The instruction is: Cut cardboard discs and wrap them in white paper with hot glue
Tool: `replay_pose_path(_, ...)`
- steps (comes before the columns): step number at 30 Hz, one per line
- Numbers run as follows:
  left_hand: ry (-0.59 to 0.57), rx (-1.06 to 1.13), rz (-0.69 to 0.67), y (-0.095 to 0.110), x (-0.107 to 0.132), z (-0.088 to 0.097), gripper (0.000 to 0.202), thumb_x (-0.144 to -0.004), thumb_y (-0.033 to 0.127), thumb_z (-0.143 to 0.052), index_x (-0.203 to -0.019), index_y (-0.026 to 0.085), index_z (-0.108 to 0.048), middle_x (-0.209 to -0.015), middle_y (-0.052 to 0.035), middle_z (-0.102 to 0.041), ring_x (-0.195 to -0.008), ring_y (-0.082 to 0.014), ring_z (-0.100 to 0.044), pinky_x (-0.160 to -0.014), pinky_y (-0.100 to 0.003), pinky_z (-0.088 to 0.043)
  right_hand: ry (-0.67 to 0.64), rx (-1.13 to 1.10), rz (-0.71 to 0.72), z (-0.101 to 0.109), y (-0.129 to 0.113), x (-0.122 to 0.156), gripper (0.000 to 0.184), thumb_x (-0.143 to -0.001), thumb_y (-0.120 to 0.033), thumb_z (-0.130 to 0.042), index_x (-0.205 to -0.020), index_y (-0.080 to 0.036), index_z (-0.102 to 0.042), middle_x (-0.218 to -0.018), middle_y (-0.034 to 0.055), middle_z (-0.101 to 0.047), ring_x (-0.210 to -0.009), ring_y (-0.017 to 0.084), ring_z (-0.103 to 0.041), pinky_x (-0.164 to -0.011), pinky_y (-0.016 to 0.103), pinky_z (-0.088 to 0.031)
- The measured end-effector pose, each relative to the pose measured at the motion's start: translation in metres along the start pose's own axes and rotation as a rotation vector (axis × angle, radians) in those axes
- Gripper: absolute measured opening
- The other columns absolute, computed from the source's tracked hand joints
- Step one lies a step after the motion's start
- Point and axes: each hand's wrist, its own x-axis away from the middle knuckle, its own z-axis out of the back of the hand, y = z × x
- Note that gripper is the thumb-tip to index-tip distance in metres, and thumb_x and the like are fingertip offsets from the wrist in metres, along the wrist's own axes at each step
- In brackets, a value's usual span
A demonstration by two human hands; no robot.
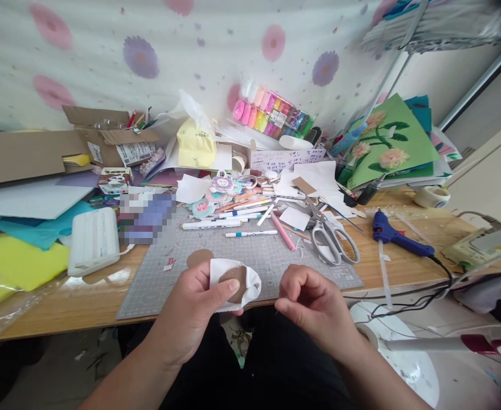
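Over the front edge of the table, my left hand (201, 307) pinches a brown cardboard disc (237, 278) against a piece of white paper (250, 291). The thumb presses on the disc, and the paper's right edge is folded and crumpled. My right hand (308, 299) hovers to the right, apart from the paper, with fingers curled and the thumb close to the index finger; anything between them is hidden or too small to see. Another brown cardboard disc (200, 258) lies on the grey cutting mat (148, 285), just behind my left hand.
Grey-handled scissors (331, 236) and several markers (212, 225) lie at the back of the mat. A blue glue gun (399, 236) with its cable is on the right. A white power bank (93, 242) and coloured sheets (24, 262) are on the left.
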Motion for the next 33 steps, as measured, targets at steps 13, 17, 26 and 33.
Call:
replay_pose_path(13,0.098,-0.444,-0.024,0.003,-0.005,-0.003,0.016,-0.073,0.032,-0.067,-0.071,0.017,-0.063,-0.063,-0.0009,-0.063,-0.058,-0.0159,-0.055,-0.052,-0.023,-0.041,0.073,-0.075,-0.146,-0.02,-0.004,-0.025,0.03,-0.069,-0.013,-0.072,-0.094,-0.023,-0.059,-0.073,-0.0029,-0.057,-0.064,0.012,-0.055,-0.058,0.023,-0.047)
replay_pose_path(17,0.101,-0.511,-0.04,0.005,-0.006,-0.001,0.015,-0.074,0.031,-0.065,-0.07,0.017,-0.062,-0.061,0.0006,-0.059,-0.057,-0.0148,-0.052,-0.052,-0.023,-0.04,0.024,-0.128,-0.133,-0.016,-0.005,-0.026,0.022,-0.075,-0.018,-0.068,-0.096,-0.023,-0.061,-0.081,0.0003,-0.062,-0.071,0.014,-0.057,-0.061,0.024,-0.048)
replay_pose_path(26,0.062,-0.617,-0.051,0.013,-0.002,-0.002,0.012,-0.073,0.027,-0.061,-0.066,0.018,-0.062,-0.059,0.0014,-0.055,-0.057,-0.0149,-0.049,-0.052,-0.023,-0.037,0.036,0.109,-0.078,-0.032,-0.011,-0.031,0.031,-0.065,-0.007,-0.066,-0.092,-0.022,-0.062,-0.073,-0.0026,-0.059,-0.066,0.014,-0.057,-0.062,0.025,-0.049)
replay_pose_path(33,0.053,-0.694,-0.099,0.014,0.0,0.002,0.011,-0.073,0.023,-0.061,-0.063,0.019,-0.058,-0.057,0.0038,-0.052,-0.054,-0.0129,-0.046,-0.05,-0.022,-0.034,0.028,-0.021,-0.157,-0.031,-0.011,-0.03,0.026,-0.069,-0.011,-0.066,-0.092,-0.021,-0.061,-0.078,-0.0001,-0.061,-0.067,0.013,-0.057,-0.058,0.023,-0.048)
